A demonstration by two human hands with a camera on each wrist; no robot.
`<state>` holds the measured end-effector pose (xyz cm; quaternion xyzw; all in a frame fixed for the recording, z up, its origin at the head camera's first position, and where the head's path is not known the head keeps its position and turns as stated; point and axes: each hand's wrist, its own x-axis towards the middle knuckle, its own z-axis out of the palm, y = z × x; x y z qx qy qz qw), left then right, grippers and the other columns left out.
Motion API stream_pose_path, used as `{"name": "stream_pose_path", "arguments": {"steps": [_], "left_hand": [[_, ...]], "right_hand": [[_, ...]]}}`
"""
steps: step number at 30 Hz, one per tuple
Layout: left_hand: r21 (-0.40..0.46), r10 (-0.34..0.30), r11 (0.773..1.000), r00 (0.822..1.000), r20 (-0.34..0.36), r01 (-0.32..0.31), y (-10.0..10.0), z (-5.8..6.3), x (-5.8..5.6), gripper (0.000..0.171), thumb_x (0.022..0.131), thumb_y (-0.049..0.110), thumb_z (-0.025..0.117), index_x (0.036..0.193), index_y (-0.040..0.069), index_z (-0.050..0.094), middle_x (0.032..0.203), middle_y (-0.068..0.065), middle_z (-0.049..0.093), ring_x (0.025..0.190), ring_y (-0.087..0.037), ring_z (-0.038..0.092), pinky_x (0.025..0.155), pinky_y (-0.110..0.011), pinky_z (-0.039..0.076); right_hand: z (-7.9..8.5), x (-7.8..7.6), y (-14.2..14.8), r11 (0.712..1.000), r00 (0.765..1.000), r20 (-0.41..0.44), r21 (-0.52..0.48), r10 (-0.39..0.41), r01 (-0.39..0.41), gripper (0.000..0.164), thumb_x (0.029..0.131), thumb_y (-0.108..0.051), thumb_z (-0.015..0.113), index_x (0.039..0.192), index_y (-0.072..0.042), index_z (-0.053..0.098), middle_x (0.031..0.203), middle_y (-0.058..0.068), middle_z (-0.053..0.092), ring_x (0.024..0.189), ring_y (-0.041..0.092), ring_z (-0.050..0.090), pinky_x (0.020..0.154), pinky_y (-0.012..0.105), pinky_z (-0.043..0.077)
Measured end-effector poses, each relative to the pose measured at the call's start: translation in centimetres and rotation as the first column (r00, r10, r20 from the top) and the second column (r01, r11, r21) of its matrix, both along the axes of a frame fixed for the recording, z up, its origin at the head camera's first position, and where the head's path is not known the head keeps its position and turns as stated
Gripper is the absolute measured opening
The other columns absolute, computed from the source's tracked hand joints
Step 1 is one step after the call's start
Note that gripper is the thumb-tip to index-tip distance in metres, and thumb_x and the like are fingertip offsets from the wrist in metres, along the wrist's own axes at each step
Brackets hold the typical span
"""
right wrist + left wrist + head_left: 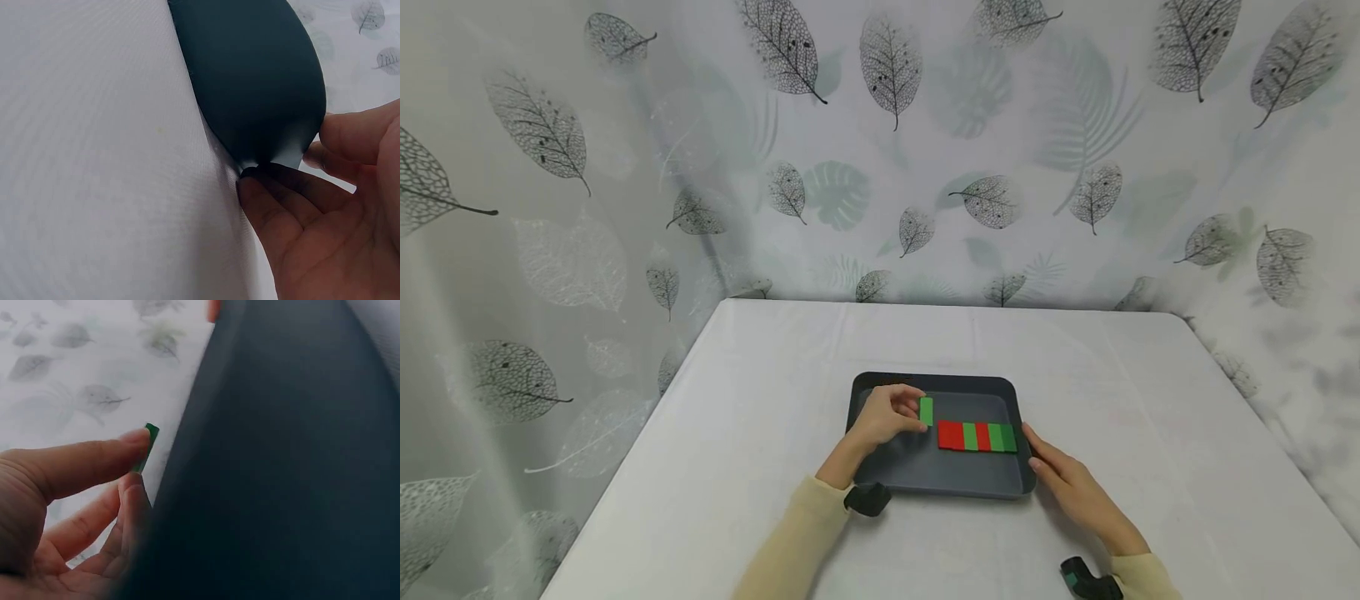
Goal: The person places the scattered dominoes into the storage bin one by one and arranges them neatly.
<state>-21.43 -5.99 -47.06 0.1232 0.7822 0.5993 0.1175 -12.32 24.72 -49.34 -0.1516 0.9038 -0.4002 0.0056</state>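
Note:
My left hand (886,418) is over the left part of a dark grey tray (943,477). Between thumb and fingertips it pinches a small green tile (927,411), which stands on edge in the left wrist view as a thin green strip (150,444). Right of that hand, a row of several red and green tiles (976,437) lies side by side in the tray, reaching to its right wall. My right hand (1078,497) holds the tray's right edge. In the right wrist view its fingers (275,215) touch the tray's outer side (256,75) from below, thumb on the rim.
The tray rests on a table with a white cover (760,367). Behind and at the sides hangs a pale curtain (925,167) with a leaf print. A dark wrist camera (867,499) sits on the left wrist, another camera (1090,581) on the right.

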Motion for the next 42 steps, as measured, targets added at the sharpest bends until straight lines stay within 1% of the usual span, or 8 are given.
{"name": "stream_pose_path", "arguments": {"steps": [6,8,12,15,22,24,32,42], "left_hand": [[-0.045,0.062,0.997,0.998,0.008,-0.061,0.8,-1.6,0.7,0.046,0.066,-0.01,0.082,0.11,-0.004,0.069,0.085,-0.013,0.065,0.064,-0.005,0.06,0.059,-0.018,0.048],[-0.076,0.07,0.995,0.998,0.005,-0.069,1.0,-1.8,0.7,0.046,0.065,-0.01,0.083,0.109,-0.004,0.069,0.084,-0.012,0.065,0.064,-0.006,0.062,0.057,-0.019,0.048],[-0.143,0.072,0.987,0.997,-0.017,-0.074,1.4,-2.0,0.7,0.046,0.063,-0.01,0.084,0.106,-0.004,0.07,0.08,-0.01,0.066,0.063,-0.009,0.065,0.056,-0.02,0.049],[-0.19,0.061,0.98,0.998,-0.036,-0.066,1.6,-2.1,0.6,0.046,0.062,-0.008,0.085,0.105,-0.004,0.07,0.079,-0.008,0.065,0.062,-0.009,0.065,0.057,-0.02,0.049],[-0.232,0.035,0.971,0.998,-0.06,-0.049,1.8,-2.5,0.6,0.047,0.061,-0.007,0.086,0.105,-0.003,0.071,0.076,-0.002,0.063,0.059,-0.005,0.06,0.059,-0.02,0.049],[-0.23,0.024,0.972,0.997,-0.067,-0.038,1.9,-2.5,0.6,0.047,0.061,-0.008,0.086,0.105,-0.005,0.071,0.076,-0.003,0.063,0.059,-0.005,0.059,0.06,-0.02,0.05],[-0.251,-0.01,0.968,0.999,-0.053,-0.004,2.3,-2.3,0.8,0.049,0.064,-0.008,0.085,0.11,-0.006,0.069,0.076,-0.002,0.063,0.06,-0.005,0.062,0.062,-0.019,0.051],[-0.299,-0.044,0.954,0.99,-0.131,0.003,1.9,-2.0,1.3,0.058,0.066,-0.001,0.087,0.119,-0.006,0.065,0.084,-0.006,0.063,0.064,-0.008,0.065,0.066,-0.021,0.052]], "right_hand": [[-0.1,-0.1,-0.1,1.0,1.0,0.0,-0.002,0.005,-0.005,0.05,0.103,-0.02,0.049,0.15,-0.005,0.037,0.152,0.019,0.039,0.135,0.036,0.037,0.096,0.0,0.023],[-0.1,0.0,-0.1,1.0,1.0,-0.005,-0.008,0.003,-0.003,0.05,0.103,-0.02,0.049,0.15,-0.005,0.038,0.152,0.019,0.039,0.136,0.029,0.037,0.096,-0.001,0.022],[-0.2,0.1,0.0,1.0,1.0,-0.012,-0.011,-0.002,0.002,0.051,0.103,-0.023,0.048,0.15,-0.005,0.037,0.152,0.019,0.039,0.134,0.001,0.03,0.096,-0.002,0.021],[-0.2,0.1,0.1,1.0,1.0,-0.008,-0.005,-0.008,0.008,0.051,0.103,-0.024,0.048,0.15,-0.006,0.037,0.152,0.018,0.039,0.131,-0.006,0.028,0.096,-0.002,0.021],[0.0,0.1,0.2,1.0,1.0,0.016,0.018,-0.018,0.018,0.051,0.103,-0.023,0.049,0.15,-0.007,0.037,0.153,0.017,0.039,0.136,0.035,0.038,0.097,0.0,0.023],[0.0,0.1,0.2,1.0,1.0,0.019,0.02,-0.023,0.022,0.051,0.103,-0.023,0.049,0.15,-0.008,0.037,0.153,0.017,0.039,0.135,0.039,0.038,0.097,0.0,0.024],[0.1,0.2,0.3,0.999,0.999,0.02,0.027,-0.029,0.029,0.051,0.103,-0.023,0.049,0.15,-0.007,0.037,0.152,0.017,0.039,0.135,0.039,0.038,0.096,0.0,0.023],[0.0,0.2,0.2,1.0,1.0,0.017,0.019,-0.018,0.017,0.051,0.103,-0.022,0.05,0.15,-0.008,0.038,0.153,0.016,0.039,0.136,0.034,0.038,0.097,0.0,0.023]]}}
